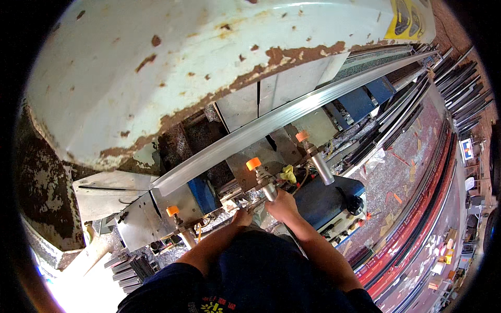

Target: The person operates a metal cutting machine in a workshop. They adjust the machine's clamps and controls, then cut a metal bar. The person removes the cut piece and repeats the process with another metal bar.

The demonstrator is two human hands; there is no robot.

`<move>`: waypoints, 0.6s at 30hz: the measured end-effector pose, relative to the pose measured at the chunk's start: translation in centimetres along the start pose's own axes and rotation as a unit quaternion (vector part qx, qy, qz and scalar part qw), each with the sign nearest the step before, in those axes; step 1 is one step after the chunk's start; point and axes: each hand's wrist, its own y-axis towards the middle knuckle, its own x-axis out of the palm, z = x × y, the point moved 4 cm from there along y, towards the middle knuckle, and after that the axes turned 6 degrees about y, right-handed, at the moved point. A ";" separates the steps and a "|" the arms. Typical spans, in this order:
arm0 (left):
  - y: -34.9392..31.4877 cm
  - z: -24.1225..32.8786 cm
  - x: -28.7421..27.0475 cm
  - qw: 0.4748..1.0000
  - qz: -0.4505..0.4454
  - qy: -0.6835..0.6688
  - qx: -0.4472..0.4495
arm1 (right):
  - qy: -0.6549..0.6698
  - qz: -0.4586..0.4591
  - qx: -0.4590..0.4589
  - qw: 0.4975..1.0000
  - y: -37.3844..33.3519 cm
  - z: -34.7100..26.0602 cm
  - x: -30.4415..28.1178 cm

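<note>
A long silvery metal profile (pixel 261 125) lies slantwise across the machine bed, under a large pale, rust-chipped cover (pixel 219 57). Three clamp cylinders with orange tips stand along its near side: a left one (pixel 186 237), a middle one (pixel 267 189) and a right one (pixel 320 166). My right hand (pixel 282 207) is closed at the lower end of the middle cylinder; what its fingers hold is hidden. To its left, my left hand (pixel 241 218) is closed close to the machine's front edge, its contents too small to make out. Both hands are apart from the profile.
A dark-topped control box (pixel 331 201) with a black knob stands right of my right hand. Bundles of dark profiles (pixel 402 122) and long red bars (pixel 417 224) lie to the right. Scraps litter the floor (pixel 407 156). Short dark pieces (pixel 130 271) are stacked at lower left.
</note>
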 end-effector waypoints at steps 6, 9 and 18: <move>0.2 -0.3 0.2 1.000 0.000 0.005 0.000 | -0.032 0.030 -0.038 0.998 0.0 0.3 0.8; 0.0 -0.1 -0.2 1.000 -0.011 0.009 0.014 | -0.031 0.021 -0.034 0.999 0.0 0.2 0.8; 0.7 -1.0 0.5 0.999 -0.032 0.032 0.002 | 0.007 0.011 -0.023 1.000 -0.2 -0.1 -0.2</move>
